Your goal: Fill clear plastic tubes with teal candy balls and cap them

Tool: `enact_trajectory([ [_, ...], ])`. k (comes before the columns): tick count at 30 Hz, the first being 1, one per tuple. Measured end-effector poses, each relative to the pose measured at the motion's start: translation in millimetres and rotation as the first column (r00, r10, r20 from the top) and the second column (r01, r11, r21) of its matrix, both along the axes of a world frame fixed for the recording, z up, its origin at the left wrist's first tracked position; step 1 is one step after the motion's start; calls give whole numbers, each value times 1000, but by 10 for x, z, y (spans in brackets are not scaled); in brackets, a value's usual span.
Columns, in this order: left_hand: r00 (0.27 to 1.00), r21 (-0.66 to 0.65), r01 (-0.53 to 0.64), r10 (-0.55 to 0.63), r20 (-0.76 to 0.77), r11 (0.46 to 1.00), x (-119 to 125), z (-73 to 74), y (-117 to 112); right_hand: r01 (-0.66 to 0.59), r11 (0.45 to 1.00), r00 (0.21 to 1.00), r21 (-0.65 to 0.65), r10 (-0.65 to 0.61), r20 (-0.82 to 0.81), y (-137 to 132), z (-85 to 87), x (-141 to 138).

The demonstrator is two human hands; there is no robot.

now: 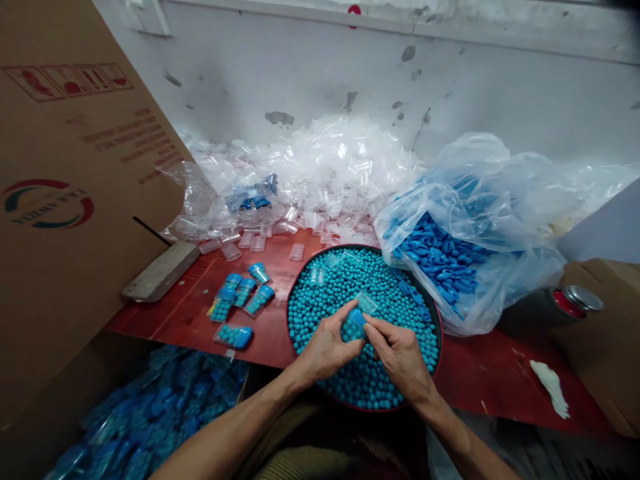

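Both my hands meet over a round dark bowl (436, 319) filled with small turquoise balls (345, 280). My left hand (326, 347) is closed around a small clear tube with a blue cap (357, 320). My right hand (400, 353) pinches the same tube from the right, fingers curled at its cap. Several filled, blue-capped tubes (243, 297) lie on the red table (500, 373) left of the bowl. A clear bag of blue caps (440, 257) sits right of the bowl. A heap of empty clear tubes (320, 173) lies behind it.
A large cardboard box (65, 200) stands at the left, with a flat grey tool (163, 270) beside it. Below the table's left edge is a pile of filled tubes (150, 413). At the right are a red-topped metal can (575, 300), another carton (610, 333) and a white scrap (550, 387).
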State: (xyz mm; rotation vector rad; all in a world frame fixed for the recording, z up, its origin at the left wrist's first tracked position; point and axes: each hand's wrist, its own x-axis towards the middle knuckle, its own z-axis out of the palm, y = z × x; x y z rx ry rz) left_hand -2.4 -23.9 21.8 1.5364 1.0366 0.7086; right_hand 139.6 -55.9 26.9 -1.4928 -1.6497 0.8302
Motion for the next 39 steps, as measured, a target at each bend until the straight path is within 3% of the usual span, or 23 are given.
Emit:
enact_trajectory([
  [3, 999, -2, 36, -36, -7, 999, -23, -20, 13, -168, 985, 984, 50, 164, 64, 45, -5, 70],
  [7, 1000, -26, 12, -12, 14, 1000, -33, -93, 14, -363, 931, 923, -26, 364, 123, 147, -5, 193],
  [11, 995, -147, 24, -10, 97, 989, -89, -133, -38, -419, 902, 908, -101, 415, -63, 169, 10, 288],
  [14, 985, -237, 110, -75, 153, 965, -140, -108, -97, -350, 909, 903, -228, 262, -340, 156, -7, 300],
  [17, 987, -156, 119, -100, 125, 981, -136, -74, -133, -150, 947, 906, -283, 18, -423, 149, -50, 238],
  [20, 995, -59, 46, -41, 89, 997, -89, -73, -144, -69, 988, 970, -140, 34, -241, 106, -99, 148],
  [24, 988, -26, -19, 23, 150, 999, -49, -113, -139, -256, 966, 962, 31, 251, 110, -16, -195, 55],
  [27, 979, -67, 12, 2, 206, 998, -47, -103, -121, -261, 964, 939, 58, 239, 247, -78, -259, -25],
  [32, 968, -100, 49, -23, 249, 994, 10, 21, -97, -80, 960, 974, 268, 17, 227, -76, -230, -168],
  [35, 965, -135, 17, 19, 261, 991, 67, 67, -113, -64, 940, 977, 336, -9, 212, -65, -227, -189],
  [39, 986, -48, -84, 90, 143, 995, 92, 59, -139, -103, 929, 970, 356, 14, 243, -66, -328, -166],
])
